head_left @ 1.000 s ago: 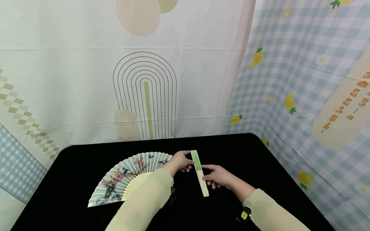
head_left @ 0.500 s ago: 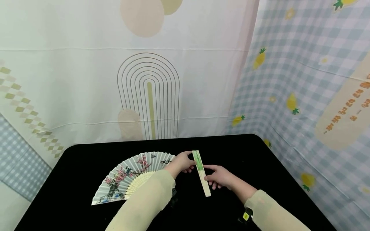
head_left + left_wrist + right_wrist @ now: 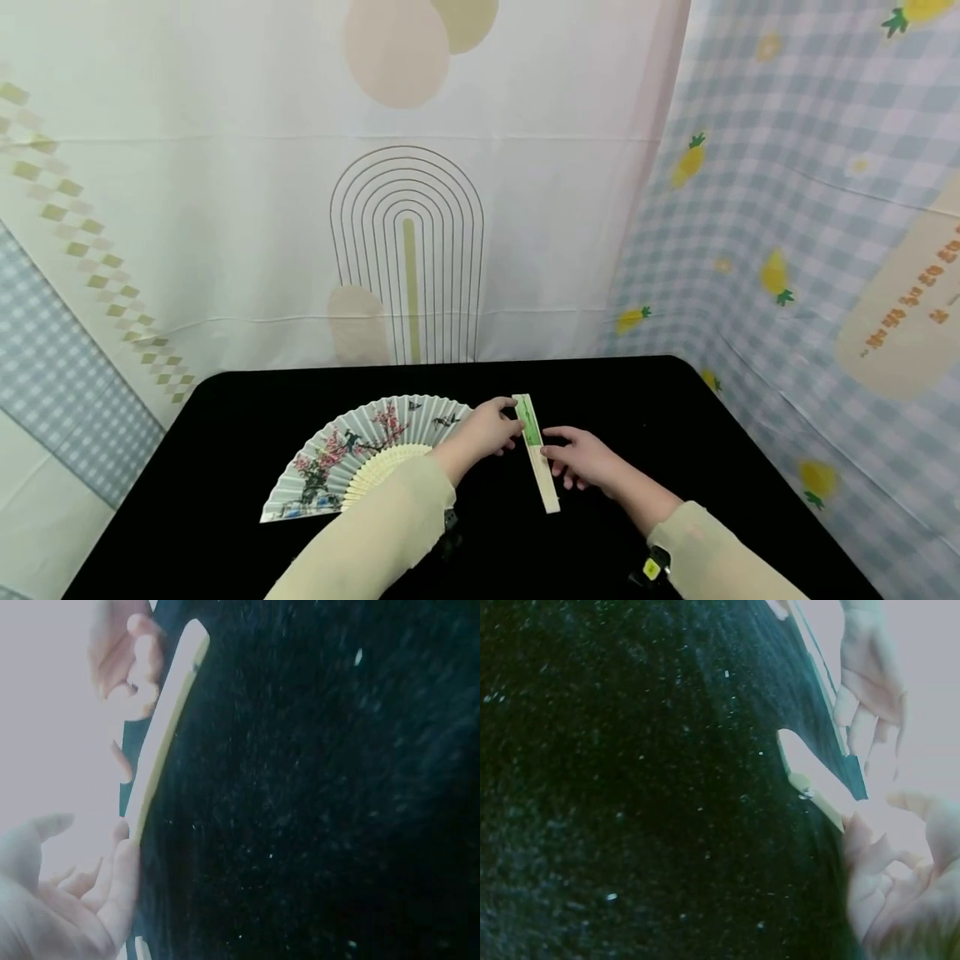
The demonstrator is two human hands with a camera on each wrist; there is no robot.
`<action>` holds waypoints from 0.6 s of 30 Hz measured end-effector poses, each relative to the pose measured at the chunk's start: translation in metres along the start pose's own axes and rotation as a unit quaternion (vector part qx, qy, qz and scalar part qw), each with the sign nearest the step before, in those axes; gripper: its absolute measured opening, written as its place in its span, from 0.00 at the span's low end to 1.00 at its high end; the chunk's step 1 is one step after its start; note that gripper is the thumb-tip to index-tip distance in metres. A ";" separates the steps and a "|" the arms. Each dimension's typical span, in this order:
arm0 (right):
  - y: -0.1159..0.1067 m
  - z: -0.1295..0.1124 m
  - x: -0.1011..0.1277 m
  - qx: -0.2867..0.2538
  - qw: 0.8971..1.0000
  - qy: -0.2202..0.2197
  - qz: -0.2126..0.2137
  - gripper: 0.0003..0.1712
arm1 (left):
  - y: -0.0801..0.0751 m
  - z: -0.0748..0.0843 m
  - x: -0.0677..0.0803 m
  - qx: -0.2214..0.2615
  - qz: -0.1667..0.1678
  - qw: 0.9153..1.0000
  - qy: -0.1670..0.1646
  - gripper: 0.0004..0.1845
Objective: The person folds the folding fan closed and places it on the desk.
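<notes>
A folded hand fan (image 3: 542, 471) with pale wooden ribs and a green band near its far end lies on the black table. On its left, my left hand (image 3: 483, 429) has its thumb and index finger extended right at the fan's far part. My right hand (image 3: 588, 460) is at the opposite side, fingers loosely bent and their tips by the middle. In the left wrist view the fan (image 3: 165, 724) slants up from the left fingertips, the thumb standing apart. The right wrist view has the fan's rounded riveted end (image 3: 810, 772) protruding past the right fingers (image 3: 859, 836).
A spread hand fan (image 3: 330, 462) with pink blossoms and birds lies to the left, partly hidden behind the left forearm. The black table (image 3: 615, 396) has rounded far corners. A pale printed curtain (image 3: 540, 250) hangs behind it, with blue checked cloth (image 3: 720, 200) on the right.
The head view has swung a little left, shifting everything rightward in frame. Both hands' fingers have loosened slightly at the folded fan, which keeps nearly the same slant.
</notes>
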State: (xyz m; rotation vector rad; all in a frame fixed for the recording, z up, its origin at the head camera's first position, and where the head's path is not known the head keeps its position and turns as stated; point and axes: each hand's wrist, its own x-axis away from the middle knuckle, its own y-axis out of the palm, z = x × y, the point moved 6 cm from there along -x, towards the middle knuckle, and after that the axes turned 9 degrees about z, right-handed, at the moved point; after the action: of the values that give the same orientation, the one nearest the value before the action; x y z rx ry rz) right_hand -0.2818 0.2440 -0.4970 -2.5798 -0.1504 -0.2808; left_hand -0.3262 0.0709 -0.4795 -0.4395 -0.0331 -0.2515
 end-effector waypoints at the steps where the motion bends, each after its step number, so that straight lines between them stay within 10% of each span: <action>1: -0.001 -0.001 0.000 -0.001 1.000 0.000 0.007 0.32 | -0.001 0.002 0.002 0.004 0.002 1.000 0.005 0.27; 18: 0.004 -0.030 -0.002 -0.074 0.996 -0.059 -0.003 0.30 | -0.049 0.013 0.049 0.060 0.018 0.997 0.050 0.21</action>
State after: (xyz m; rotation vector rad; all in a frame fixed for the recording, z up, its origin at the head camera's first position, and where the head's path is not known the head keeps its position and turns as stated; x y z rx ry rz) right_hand -0.2881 0.2250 -0.4744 -2.7437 -0.1870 -0.1449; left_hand -0.2906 0.0227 -0.4430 -0.3067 0.0568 -0.2337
